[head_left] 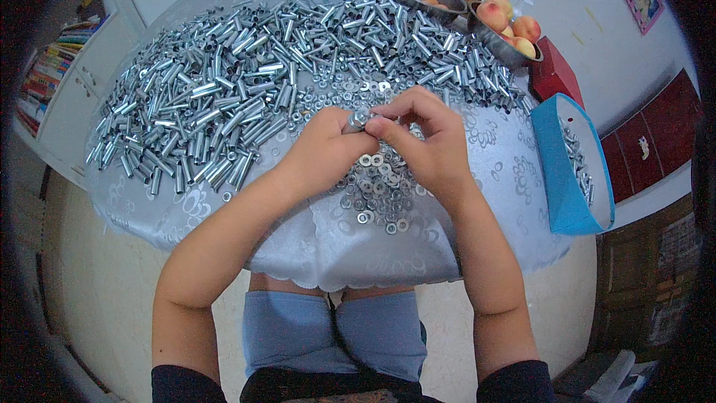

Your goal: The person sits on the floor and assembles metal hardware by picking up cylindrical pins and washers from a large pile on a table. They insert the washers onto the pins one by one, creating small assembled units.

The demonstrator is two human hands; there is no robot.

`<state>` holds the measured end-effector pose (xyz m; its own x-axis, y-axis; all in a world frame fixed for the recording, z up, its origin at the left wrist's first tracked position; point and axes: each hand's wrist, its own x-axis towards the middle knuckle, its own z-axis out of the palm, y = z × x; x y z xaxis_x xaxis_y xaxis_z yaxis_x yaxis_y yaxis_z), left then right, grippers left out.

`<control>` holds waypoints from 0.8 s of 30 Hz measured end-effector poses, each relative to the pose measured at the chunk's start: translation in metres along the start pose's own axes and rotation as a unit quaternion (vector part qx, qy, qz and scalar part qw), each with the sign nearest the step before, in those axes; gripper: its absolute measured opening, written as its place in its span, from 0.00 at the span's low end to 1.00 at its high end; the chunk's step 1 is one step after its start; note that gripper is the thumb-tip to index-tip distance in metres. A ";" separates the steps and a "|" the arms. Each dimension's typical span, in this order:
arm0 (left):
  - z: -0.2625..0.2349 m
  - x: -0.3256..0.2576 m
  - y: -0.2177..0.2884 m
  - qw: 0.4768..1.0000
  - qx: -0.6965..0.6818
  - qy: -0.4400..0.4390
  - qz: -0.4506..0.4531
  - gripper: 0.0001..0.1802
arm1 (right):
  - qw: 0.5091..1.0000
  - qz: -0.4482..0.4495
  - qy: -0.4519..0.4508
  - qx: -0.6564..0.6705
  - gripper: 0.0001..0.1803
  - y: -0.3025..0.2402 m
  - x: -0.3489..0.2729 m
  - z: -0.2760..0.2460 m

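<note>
The tube (359, 119) was gripped in the left hand (326, 140), its axis slanted toward the right hand (431, 138), fingers (377, 127) seemingly pinched on its end.

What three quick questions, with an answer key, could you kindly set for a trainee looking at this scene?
1. True or false: the left hand holds a metal piece, with the right hand close by its end.

2. Multiple choice: where does the blue box stand?
a) Among the books
b) On the right side of the table
c) Inside the turquoise basket

3. Short answer: what lies scattered on the tablecloth just below the hands?

Key: 1. True. 2. b. 3. Washer-like metal rings, many of them overlapping.
</note>
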<state>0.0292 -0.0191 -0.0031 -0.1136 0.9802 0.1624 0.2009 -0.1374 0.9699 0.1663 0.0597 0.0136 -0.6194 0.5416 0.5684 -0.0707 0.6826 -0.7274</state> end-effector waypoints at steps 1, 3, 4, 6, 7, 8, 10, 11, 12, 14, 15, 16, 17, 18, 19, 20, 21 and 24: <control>0.001 -0.001 0.002 1.000 0.009 0.017 -0.004 0.12 | 1.000 0.016 0.005 -0.001 0.08 0.003 -0.002 0.000; 0.002 -0.002 0.009 0.998 0.026 0.049 -0.010 0.13 | 0.999 0.035 0.015 0.010 0.10 0.007 -0.004 0.003; 0.002 -0.002 0.013 0.997 0.049 0.051 -0.020 0.13 | 0.999 0.038 0.021 0.023 0.10 0.007 -0.005 0.007; 0.000 -0.002 0.019 0.994 0.095 0.051 -0.037 0.14 | 0.996 0.064 0.023 0.060 0.12 0.004 -0.005 0.013; -0.003 0.007 0.003 0.995 0.093 0.000 0.021 0.14 | 0.993 0.085 0.018 0.085 0.13 0.000 -0.005 0.014; -0.004 0.007 -0.008 0.991 0.130 0.007 0.033 0.14 | 0.988 0.106 0.014 0.110 0.14 -0.004 -0.005 0.013; 0.005 0.002 -0.006 0.979 0.197 0.015 0.059 0.13 | 0.992 0.099 -0.079 -0.025 0.17 -0.011 -0.002 0.000; 0.007 0.003 -0.004 0.977 0.212 0.005 0.013 0.11 | 0.990 0.091 -0.089 -0.057 0.17 -0.012 -0.001 0.001; 0.009 0.002 -0.004 0.982 0.186 0.008 0.022 0.11 | 0.988 0.084 -0.098 -0.089 0.17 -0.013 -0.001 0.001; 0.012 0.001 -0.001 0.990 0.133 0.013 0.037 0.12 | 0.990 0.103 -0.091 -0.030 0.15 -0.011 -0.001 -0.004; 0.013 -0.002 0.010 0.991 0.129 0.002 0.031 0.19 | 0.988 0.127 -0.082 0.017 0.14 -0.009 -0.001 -0.005; 0.013 0.000 0.008 0.992 0.120 0.010 0.031 0.22 | 0.984 0.150 -0.073 0.064 0.14 -0.006 0.000 -0.006; 0.011 0.002 0.004 0.993 0.112 0.019 0.030 0.24 | 0.992 0.114 -0.053 0.032 0.12 0.005 0.001 -0.008; 0.008 0.003 -0.001 0.994 0.104 0.031 0.027 0.26 | 0.988 0.140 -0.039 0.051 0.12 0.016 0.003 -0.008; 0.006 0.006 -0.005 0.998 0.050 0.027 0.031 0.29 | 0.983 0.168 -0.025 0.067 0.11 0.026 0.004 -0.009; 0.006 0.008 -0.007 0.999 0.034 0.028 0.031 0.28 | 0.977 0.195 -0.010 0.083 0.11 0.031 0.006 -0.013; 0.004 0.009 -0.009 0.999 0.021 0.033 0.030 0.27 | 0.965 0.228 -0.001 0.131 0.11 0.032 0.008 -0.016; 0.003 0.011 -0.006 0.998 0.026 0.046 0.027 0.24 | 0.913 0.301 0.095 0.258 0.10 0.031 0.015 -0.040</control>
<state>0.0296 -0.0075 -0.0081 -0.1902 0.9538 0.2324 0.2584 -0.1797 0.9492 0.1860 0.1087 0.0154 -0.5240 0.8513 0.0267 -0.1514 -0.0622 -0.9865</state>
